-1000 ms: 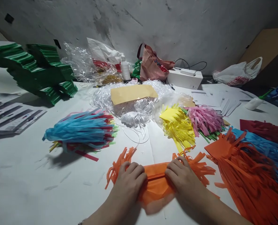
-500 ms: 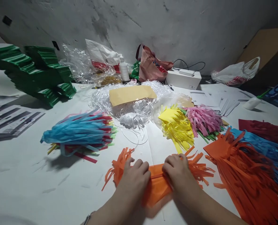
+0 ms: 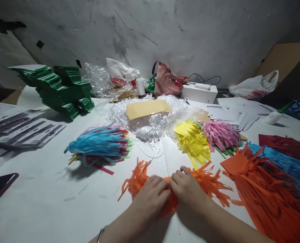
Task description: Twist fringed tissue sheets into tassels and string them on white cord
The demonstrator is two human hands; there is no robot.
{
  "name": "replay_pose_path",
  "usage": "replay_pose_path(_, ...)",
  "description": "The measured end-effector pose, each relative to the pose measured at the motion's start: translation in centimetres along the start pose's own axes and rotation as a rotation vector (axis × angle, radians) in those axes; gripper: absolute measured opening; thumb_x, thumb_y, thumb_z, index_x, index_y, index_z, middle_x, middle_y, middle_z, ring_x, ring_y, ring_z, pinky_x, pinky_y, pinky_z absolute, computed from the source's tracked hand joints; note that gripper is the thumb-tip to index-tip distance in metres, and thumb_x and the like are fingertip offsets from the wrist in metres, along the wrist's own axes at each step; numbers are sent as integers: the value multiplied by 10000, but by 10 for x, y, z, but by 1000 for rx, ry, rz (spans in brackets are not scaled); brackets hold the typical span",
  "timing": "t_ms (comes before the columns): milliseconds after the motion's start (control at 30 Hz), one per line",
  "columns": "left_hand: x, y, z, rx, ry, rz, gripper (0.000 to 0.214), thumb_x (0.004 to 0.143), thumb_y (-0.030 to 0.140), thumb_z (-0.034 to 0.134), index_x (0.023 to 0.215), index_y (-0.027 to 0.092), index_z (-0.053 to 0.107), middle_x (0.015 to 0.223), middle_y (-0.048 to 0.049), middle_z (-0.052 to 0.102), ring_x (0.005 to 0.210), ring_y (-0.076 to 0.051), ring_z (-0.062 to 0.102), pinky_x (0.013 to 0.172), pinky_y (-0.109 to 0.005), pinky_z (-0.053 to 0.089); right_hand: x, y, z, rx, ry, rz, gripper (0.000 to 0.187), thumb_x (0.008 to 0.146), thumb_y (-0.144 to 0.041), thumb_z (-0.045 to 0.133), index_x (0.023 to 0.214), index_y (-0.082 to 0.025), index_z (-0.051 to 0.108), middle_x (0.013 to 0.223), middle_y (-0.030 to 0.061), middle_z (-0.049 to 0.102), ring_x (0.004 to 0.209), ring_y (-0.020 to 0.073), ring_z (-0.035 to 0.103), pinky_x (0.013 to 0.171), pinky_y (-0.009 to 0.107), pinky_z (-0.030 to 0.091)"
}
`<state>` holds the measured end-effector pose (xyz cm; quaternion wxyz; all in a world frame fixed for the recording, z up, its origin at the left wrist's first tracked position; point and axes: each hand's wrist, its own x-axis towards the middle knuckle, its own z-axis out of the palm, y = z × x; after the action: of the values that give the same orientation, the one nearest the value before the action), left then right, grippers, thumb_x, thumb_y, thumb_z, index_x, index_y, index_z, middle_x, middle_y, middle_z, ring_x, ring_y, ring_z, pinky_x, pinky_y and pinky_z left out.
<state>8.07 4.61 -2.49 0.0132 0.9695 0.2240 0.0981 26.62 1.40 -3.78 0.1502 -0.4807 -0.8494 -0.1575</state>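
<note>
An orange fringed paper tassel [image 3: 137, 179] lies across the white table in front of me, with loose strips fanning out at both ends. My left hand [image 3: 153, 192] is closed over its middle from the left. Right beside it, my right hand [image 3: 185, 185] grips the same paper, knuckles almost touching the left. Most of the plain orange middle is hidden under my hands. To the right lies a pile of orange fringed paper [image 3: 261, 189]. A blue tassel bundle [image 3: 96, 141] rests on the left, with red and green strips beneath it.
Yellow fringe [image 3: 192, 141] and pink fringe [image 3: 222, 133] lie beyond my right hand. White string [image 3: 152, 126] with a tan card [image 3: 148, 108] sits at the centre back. Green cutouts [image 3: 61, 89] are stacked at the far left. A white bottle [image 3: 273, 117] lies at the right.
My hands have come closer together, and less of the orange middle shows between them. The view has shifted, bringing a dark flat object in at the left edge.
</note>
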Motion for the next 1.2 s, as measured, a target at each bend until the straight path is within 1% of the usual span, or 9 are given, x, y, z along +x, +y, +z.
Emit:
replay_pose_path(200,-22,13,21,44,87,95,185,967,136,552,1106,156,673,1251,-126,703,1116,-262,639,939,-382,516,16,41,-23,84,135,248,240,953,-76,511,788,-181,650,746,22,666,725,183,586,871,374,351)
replay_pose_path(467,-25,5,36,32,-59,-23,586,864,97,583,1417,285,538,1444,-129,589,1285,-400,546,1047,-555,395,19,117,-54,160,384,555,231,945,-261,517,844,-196,714,831,49,759,758,204,678,768,335,459)
replay_pose_path(700,-12,-2,20,-15,-137,-80,490,991,298,487,1476,357,458,1566,-132,431,1391,-435,447,1059,-649,381,-33,205,-105,-6,709,906,403,874,-403,481,844,-111,757,673,112,741,584,221,652,542,302,463)
replay_pose_path(833,-6,-12,21,-34,-118,-87,493,957,248,507,1439,351,512,1534,-150,471,1384,-454,449,1019,-708,410,-79,230,-165,-261,887,941,454,844,-430,480,863,-69,754,807,235,746,725,302,687,679,407,495)
replay_pose_path(933,-4,-13,5,-122,90,-40,424,894,172,536,1285,289,649,1397,-154,631,1268,-388,591,995,-609,494,-102,201,-202,-377,800,738,311,857,-430,569,843,-183,756,894,164,766,899,300,698,875,436,470)
replay_pose_path(1000,1,-3,-21,-297,268,-38,322,905,148,510,1146,249,697,1240,-135,721,1137,-290,671,926,-437,567,-106,158,-212,-392,553,364,194,937,-297,570,968,-240,753,910,100,774,911,253,697,937,435,451)
replay_pose_path(1067,10,15,-54,-533,381,-60,260,947,185,503,1103,263,697,1138,-97,743,1060,-229,688,864,-327,578,-100,107,-210,-307,388,22,300,977,-165,478,1126,-265,718,969,61,780,937,206,706,1022,425,428)
replay_pose_path(1133,23,39,-84,-781,396,-66,225,955,248,549,1104,297,710,1096,-60,754,1025,-212,694,859,-305,568,-88,60,-203,-291,238,-119,335,1003,-159,426,1194,-224,693,1045,50,780,1036,227,694,1118,462,364)
replay_pose_path(1200,34,63,-101,-1072,272,-74,200,938,321,606,1086,291,738,1027,-48,770,956,-210,704,843,-311,562,-75,24,-196,-303,199,-187,366,998,-120,384,1162,-174,706,1046,50,785,1011,244,705,1111,465,390)
